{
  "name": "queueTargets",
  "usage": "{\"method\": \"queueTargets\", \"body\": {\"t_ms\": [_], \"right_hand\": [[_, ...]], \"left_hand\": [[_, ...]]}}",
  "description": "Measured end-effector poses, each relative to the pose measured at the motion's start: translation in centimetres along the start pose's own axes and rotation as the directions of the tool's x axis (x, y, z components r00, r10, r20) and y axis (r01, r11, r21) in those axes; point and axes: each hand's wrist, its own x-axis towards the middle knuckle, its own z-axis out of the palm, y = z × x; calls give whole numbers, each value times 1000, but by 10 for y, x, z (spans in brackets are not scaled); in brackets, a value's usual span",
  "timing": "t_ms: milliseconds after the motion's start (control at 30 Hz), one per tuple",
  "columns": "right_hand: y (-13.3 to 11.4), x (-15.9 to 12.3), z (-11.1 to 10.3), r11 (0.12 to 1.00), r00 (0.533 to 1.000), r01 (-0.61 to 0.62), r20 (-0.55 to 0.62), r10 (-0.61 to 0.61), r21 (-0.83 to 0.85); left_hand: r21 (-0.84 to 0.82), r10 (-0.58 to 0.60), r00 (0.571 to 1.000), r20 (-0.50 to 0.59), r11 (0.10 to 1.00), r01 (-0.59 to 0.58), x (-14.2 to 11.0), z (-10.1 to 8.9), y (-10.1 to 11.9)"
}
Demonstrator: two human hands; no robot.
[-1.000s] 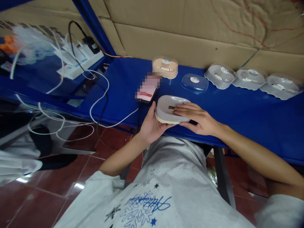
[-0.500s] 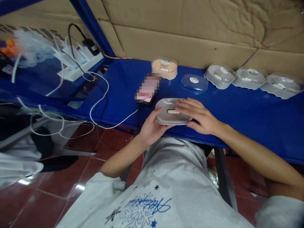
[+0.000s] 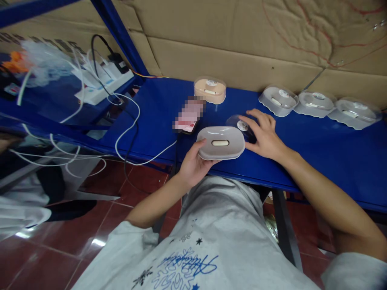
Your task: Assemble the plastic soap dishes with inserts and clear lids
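My left hand (image 3: pixel 196 163) holds the near-left end of a grey oval plastic box (image 3: pixel 208 151), its thumb on the rim and its fingers underneath. A cream oblong piece (image 3: pixel 220 143) sits in the middle of the box's dished top. To the right, my right hand (image 3: pixel 264 135) has its thumb and fingers around the edge of a clear plastic lid (image 3: pixel 234 120) with a round white sticker. The lid is just behind the grey box, partly hidden by it and by my fingers. Whether it is lifted off the table I cannot tell.
A phone (image 3: pixel 190 117) with a blurred screen lies left of the lid on the blue table (image 3: pixel 157 117). Behind it stands a peach lidded box (image 3: pixel 209 90). Several grey lidded boxes (image 3: pixel 278 100) line the back right. White cables (image 3: pixel 139 112) and a power strip (image 3: pixel 105 86) are at left.
My right hand has left the grey box's top and moved to the clear lid. The lid has shifted towards me. My left hand still holds the box.
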Motion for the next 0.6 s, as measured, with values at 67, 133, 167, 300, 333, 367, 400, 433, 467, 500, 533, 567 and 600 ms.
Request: {"method": "queueTargets", "body": {"t_ms": [67,133,167,300,333,367,400,433,467,500,533,567,600], "right_hand": [[0,-1,4,999,998,-48,48,48,12],[4,-1,6,991,992,-120,57,117,62],[5,0,6,984,989,-149,33,146,98],[0,3,-8,955,978,-132,-123,169,264],[-5,3,-12,952,983,-83,-133,127,294],[-11,3,-16,949,990,-21,-126,64,314],[-19,2,-20,945,994,47,-108,-12,324],[-26,1,-22,938,992,114,-83,-91,328],[-34,0,-23,930,985,173,-58,-163,326],[-40,-1,-24,921,975,221,-35,-221,321],[-46,-2,-23,913,963,259,-18,-267,313],[-50,-3,-23,908,954,288,-10,-299,303],[-53,-4,-23,907,948,306,-5,-318,290]], "left_hand": [[-2,-4,1000,0,1000,4,0,0,0],[-1,-14,1000,-9,1000,14,0,0,1],[2,-21,1000,-14,1000,21,0,0,1],[22,-61,998,5,998,61,1,0,4],[28,-82,997,16,996,81,1,-1,4],[35,-105,994,28,994,104,2,-2,5],[42,-127,991,41,991,125,2,-3,6],[48,-144,988,56,989,141,2,-4,6],[52,-155,985,73,987,152,2,-5,7],[53,-161,983,88,986,157,3,-6,7],[53,-165,981,100,986,161,3,-6,7],[55,-173,979,109,984,168,3,-7,8],[58,-180,977,115,983,175,3,-7,8]]}}
